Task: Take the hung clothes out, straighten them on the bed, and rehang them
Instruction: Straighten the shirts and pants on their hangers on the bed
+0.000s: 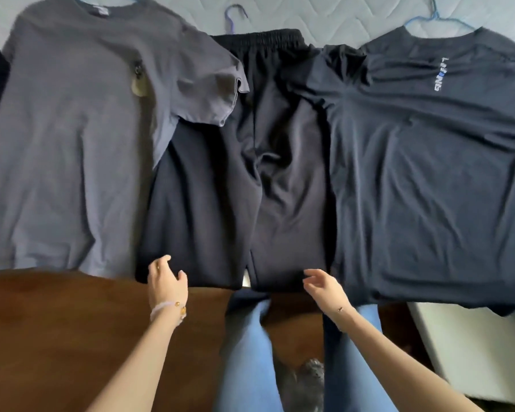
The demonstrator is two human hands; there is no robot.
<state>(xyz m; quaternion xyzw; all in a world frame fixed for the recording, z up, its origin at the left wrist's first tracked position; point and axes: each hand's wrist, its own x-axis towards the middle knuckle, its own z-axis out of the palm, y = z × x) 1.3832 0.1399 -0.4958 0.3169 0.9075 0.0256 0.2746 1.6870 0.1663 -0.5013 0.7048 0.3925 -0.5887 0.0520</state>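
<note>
On the bed, black shorts lie flat, waistband away from you and legs toward you. Left of the shorts is a grey shirt, with one sleeve lapping over them. Right of the shorts is a navy shirt, its sleeve also overlapping their edge. Just beyond the waistband shows the hook of a purple hanger; whether it runs under the shorts cannot be told. A blue hanger pokes from the navy shirt's collar.

Your left hand hovers at the shorts' left hem and your right hand at the right hem. The fingers of both are loosely curled and spread, holding nothing. Whether they touch the cloth is unclear.

This looks like the straightening step, with the shorts nearly smooth apart from creases down the middle. Next you would likely sweep those creases flat, then reach past the waistband for the purple hanger. Lift the grey sleeve off first so it does not drag.
</note>
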